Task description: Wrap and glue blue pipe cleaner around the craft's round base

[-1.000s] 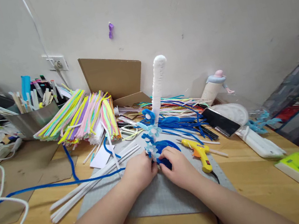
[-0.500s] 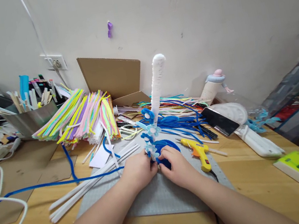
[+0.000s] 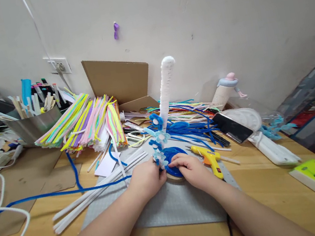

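Head view: on the pale wood table (image 3: 269, 196), a flat grey cutting mat (image 3: 173, 208) lies under a round base (image 3: 176, 161) coiled in fuzzy blue. Beside it, a fluffy white column rises (image 3: 167, 91), with small plush blue flowers (image 3: 158, 142) below. The left hand (image 3: 146, 180) pinches near the flowers' foot; the right hand (image 3: 191, 171) rests curled fingertips on the base.

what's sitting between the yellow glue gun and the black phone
The head view shows slim black sticks and a white strip between the glue gun and the phone.
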### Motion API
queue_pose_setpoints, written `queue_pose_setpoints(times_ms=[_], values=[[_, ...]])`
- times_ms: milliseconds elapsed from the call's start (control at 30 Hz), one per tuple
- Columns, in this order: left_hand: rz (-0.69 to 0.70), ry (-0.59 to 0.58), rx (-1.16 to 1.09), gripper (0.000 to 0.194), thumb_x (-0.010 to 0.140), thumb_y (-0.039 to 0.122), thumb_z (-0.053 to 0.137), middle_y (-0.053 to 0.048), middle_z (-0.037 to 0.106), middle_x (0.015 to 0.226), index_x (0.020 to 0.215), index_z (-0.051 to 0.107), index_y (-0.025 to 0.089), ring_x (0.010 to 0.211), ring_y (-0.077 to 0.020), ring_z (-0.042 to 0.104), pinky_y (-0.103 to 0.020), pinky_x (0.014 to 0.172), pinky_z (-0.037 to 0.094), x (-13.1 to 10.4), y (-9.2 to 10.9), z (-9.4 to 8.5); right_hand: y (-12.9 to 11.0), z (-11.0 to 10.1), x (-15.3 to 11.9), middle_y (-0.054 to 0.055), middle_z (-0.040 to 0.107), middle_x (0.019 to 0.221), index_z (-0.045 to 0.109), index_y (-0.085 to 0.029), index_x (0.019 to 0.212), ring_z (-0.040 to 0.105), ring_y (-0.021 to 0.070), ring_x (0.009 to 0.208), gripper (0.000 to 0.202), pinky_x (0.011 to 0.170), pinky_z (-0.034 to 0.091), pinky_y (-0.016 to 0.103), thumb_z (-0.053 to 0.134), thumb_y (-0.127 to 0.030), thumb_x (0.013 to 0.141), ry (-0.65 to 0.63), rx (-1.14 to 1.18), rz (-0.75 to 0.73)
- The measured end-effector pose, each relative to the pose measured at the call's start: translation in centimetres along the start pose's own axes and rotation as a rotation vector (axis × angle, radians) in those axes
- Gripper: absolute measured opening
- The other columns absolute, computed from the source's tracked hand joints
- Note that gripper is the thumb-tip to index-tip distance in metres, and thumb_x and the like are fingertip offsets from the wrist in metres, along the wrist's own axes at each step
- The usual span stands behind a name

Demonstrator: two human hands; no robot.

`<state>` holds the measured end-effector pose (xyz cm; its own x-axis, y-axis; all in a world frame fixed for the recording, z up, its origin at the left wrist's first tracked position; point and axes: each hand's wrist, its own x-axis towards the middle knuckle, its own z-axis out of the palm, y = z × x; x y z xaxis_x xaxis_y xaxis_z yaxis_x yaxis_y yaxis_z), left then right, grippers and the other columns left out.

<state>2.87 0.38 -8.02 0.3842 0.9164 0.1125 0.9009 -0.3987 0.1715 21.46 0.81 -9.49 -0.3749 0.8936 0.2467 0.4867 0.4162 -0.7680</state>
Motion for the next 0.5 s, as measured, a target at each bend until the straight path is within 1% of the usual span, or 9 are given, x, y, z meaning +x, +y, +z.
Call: queue_pose_setpoints(times_ms=[100, 167, 233, 300, 433, 500], values=[[0.005, 0.01, 0.0, 0.026, 0.083, 0.037, 0.045, -0.008, 0.067, 0.092, 0.095, 0.061, 0.02, 0.08, -0.0245, 0.066, -0.032, 0.066, 0.047, -0.1, 0.0, 0.0, -0.1, -0.5, -0.1, 0.004, 0.066, 0.095, 0.071, -0.021, 0.085, 0.06, 0.017, 0.092, 0.026, 0.087, 0.045, 0.032, 0.05, -0.008, 0.078, -0.025, -0.01, 0.004], [0.009, 0.011, -0.007, 0.026, 0.083, 0.036, 0.045, -0.008, 0.067, 0.093, 0.095, 0.061, 0.02, 0.08, -0.0247, 0.066, -0.032, 0.066, 0.048, -0.1, 0.1, 0.0, -0.3, -0.6, -0.2, 0.005, 0.065, 0.097, 0.07, -0.021, 0.087, 0.059, 0.0175, 0.092, 0.02, 0.086, 0.046, 0.033, 0.056, -0.012, 0.077, -0.04, -0.023, 0.001], [0.012, 0.011, -0.014, 0.025, 0.083, 0.035, 0.045, -0.008, 0.067, 0.092, 0.096, 0.061, 0.02, 0.081, -0.0245, 0.066, -0.032, 0.067, 0.048, -0.1, 0.1, -0.1, -0.4, -0.7, -0.2, 0.005, 0.063, 0.099, 0.07, -0.021, 0.089, 0.058, 0.0177, 0.093, 0.018, 0.086, 0.045, 0.033, 0.06, -0.013, 0.077, -0.057, -0.028, -0.01], [0.012, 0.009, -0.014, 0.025, 0.083, 0.035, 0.045, -0.008, 0.067, 0.093, 0.096, 0.061, 0.02, 0.081, -0.0243, 0.065, -0.032, 0.067, 0.048, -0.1, 0.1, -0.1, -0.4, -0.9, -0.2, 0.005, 0.062, 0.102, 0.069, -0.021, 0.093, 0.057, 0.0175, 0.097, 0.02, 0.09, 0.044, 0.033, 0.059, -0.013, 0.078, -0.095, -0.025, -0.029], [0.012, -0.001, -0.012, 0.027, 0.083, 0.036, 0.045, -0.008, 0.067, 0.094, 0.098, 0.061, 0.02, 0.081, -0.0232, 0.065, -0.031, 0.067, 0.048, -0.1, 0.1, -0.1, -0.4, -1.9, -0.3, 0.004, 0.06, 0.111, 0.067, -0.025, 0.105, 0.054, 0.0178, 0.105, 0.029, 0.096, 0.04, 0.034, 0.056, -0.013, 0.082, -0.235, -0.055, -0.066], [0.016, -0.006, -0.011, 0.027, 0.084, 0.036, 0.044, -0.008, 0.067, 0.094, 0.099, 0.061, 0.02, 0.082, -0.0228, 0.065, -0.03, 0.068, 0.048, -0.2, 0.1, -0.1, -0.4, -2.1, -0.4, 0.004, 0.059, 0.115, 0.066, -0.027, 0.109, 0.052, 0.0194, 0.108, 0.031, 0.097, 0.038, 0.037, 0.057, -0.014, 0.082, -0.252, -0.115, -0.058]])
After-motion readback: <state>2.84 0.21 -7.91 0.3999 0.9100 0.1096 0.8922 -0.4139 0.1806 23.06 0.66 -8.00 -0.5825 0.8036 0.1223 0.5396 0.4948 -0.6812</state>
